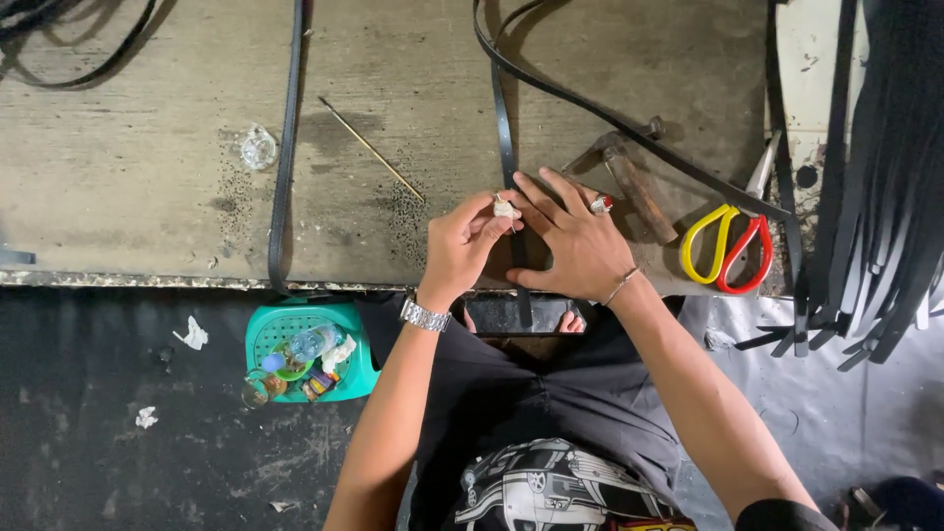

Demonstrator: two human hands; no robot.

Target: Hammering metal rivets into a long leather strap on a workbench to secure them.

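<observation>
Down at the near edge, a dark shirt with a pale print covers the lap, and both forearms reach up toward the bench. A green basket point(366, 356) of small odds and ends sits on the dark floor just left of the knees, with white scraps scattered beyond it. A dark phone point(497, 315) lies in the lap right under the wrists. Now the hands: the left hand point(460, 248), metal watch on the wrist, is pinched around a small white wad point(506, 208), pressing it onto a black strap point(507, 147). The right hand point(578, 241), ring and bracelet showing, lies flat with fingers spread, pinning that strap to the worn workbench point(138, 167). The strap runs straight away from the fingers up the bench. Just right, a hammer point(629, 182) lies flat, then scissors point(728, 248) with yellow and red handles. Farther out, a thin rod point(371, 149) and a small clear lid point(259, 147) rest left, and a bundle of black straps point(885, 177) hangs at far right.
</observation>
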